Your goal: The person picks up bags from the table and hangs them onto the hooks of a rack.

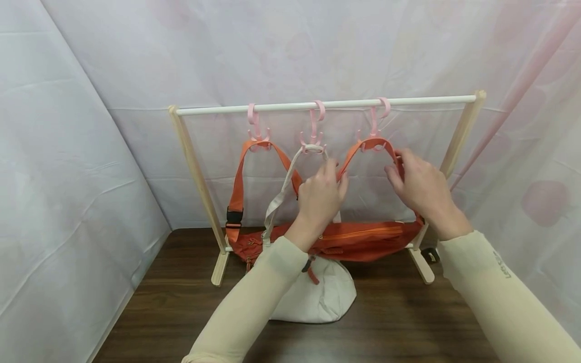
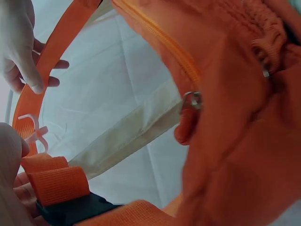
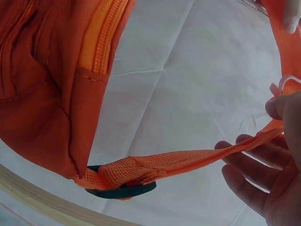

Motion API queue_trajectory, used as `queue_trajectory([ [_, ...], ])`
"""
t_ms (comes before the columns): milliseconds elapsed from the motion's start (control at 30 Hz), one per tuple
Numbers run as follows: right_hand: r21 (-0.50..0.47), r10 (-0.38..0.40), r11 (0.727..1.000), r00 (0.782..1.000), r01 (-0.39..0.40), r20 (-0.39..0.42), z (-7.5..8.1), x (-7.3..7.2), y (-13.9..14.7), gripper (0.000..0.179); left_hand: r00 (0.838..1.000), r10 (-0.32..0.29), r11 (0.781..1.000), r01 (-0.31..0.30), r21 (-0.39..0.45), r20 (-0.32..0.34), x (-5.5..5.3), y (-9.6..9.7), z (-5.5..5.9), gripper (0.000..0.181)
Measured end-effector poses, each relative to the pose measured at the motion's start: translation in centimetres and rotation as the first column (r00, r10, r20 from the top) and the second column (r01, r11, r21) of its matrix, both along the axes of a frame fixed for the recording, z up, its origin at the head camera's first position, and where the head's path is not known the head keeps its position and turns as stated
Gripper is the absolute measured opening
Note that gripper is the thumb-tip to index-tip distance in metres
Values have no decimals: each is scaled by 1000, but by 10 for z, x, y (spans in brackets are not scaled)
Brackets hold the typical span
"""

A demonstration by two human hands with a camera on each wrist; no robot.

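Note:
An orange strap [image 1: 354, 154] loops over the right pink hook [image 1: 374, 131], above a red-orange zipped bag [image 1: 363, 239]. My left hand [image 1: 320, 194] grips the strap's left side, close to a black buckle [image 2: 75, 209] in the left wrist view. On the other side, my right hand [image 1: 422, 186] holds the strap between thumb and fingers, the fingers [image 3: 251, 165] passing behind it. Another orange strap [image 1: 238, 186] with a black buckle [image 1: 234, 217] hangs from the left pink hook [image 1: 257, 128]. A cream bag [image 1: 327, 297] hangs by its strap [image 1: 283, 189] from the middle hook [image 1: 313, 126].
The hooks hang on a white rod [image 1: 426, 101] between wooden posts [image 1: 192, 161]. The rack's feet [image 1: 220, 269] stand on a dark wooden table [image 1: 163, 297]. Pale curtains [image 1: 81, 166] surround it at the back and sides. A small black item [image 1: 430, 255] lies beside the right foot.

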State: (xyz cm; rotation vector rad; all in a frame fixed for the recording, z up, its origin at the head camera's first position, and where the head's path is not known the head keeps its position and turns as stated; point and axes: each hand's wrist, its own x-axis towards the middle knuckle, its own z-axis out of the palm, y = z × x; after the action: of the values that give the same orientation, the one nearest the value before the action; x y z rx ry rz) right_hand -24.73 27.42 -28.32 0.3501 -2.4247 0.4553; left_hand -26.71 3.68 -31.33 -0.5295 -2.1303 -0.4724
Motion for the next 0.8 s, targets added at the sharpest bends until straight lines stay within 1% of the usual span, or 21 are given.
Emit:
queue_trajectory([
  [100, -13, 2, 1000, 1000, -2, 1, -3, 1, 2, 46, 1000, 7, 1000, -7, 10, -11, 2, -2, -5, 30],
  [200, -28, -2, 1000, 1000, 2, 13, -6, 2, 4, 51, 1000, 0, 1000, 1, 16, -24, 3, -5, -11, 31],
  [300, -36, -3, 999, 1000, 3, 4, -8, 5, 5, 55, 999, -13, 1000, 14, 16, -37, 4, -8, -15, 31],
  [433, -34, 15, 999, 997, -18, -75, -12, 10, 4, 56, 999, -9, 1000, 10, 21, -50, 7, -11, -21, 30],
  [600, -29, 40, 999, 986, -45, -164, -17, 15, 4, 58, 998, -22, 999, 23, 27, -58, 10, -15, -26, 32],
  [800, -9, 59, 998, 977, -62, -207, -21, 23, 4, 60, 997, -43, 998, 46, 41, -71, 14, -20, -32, 38],
])
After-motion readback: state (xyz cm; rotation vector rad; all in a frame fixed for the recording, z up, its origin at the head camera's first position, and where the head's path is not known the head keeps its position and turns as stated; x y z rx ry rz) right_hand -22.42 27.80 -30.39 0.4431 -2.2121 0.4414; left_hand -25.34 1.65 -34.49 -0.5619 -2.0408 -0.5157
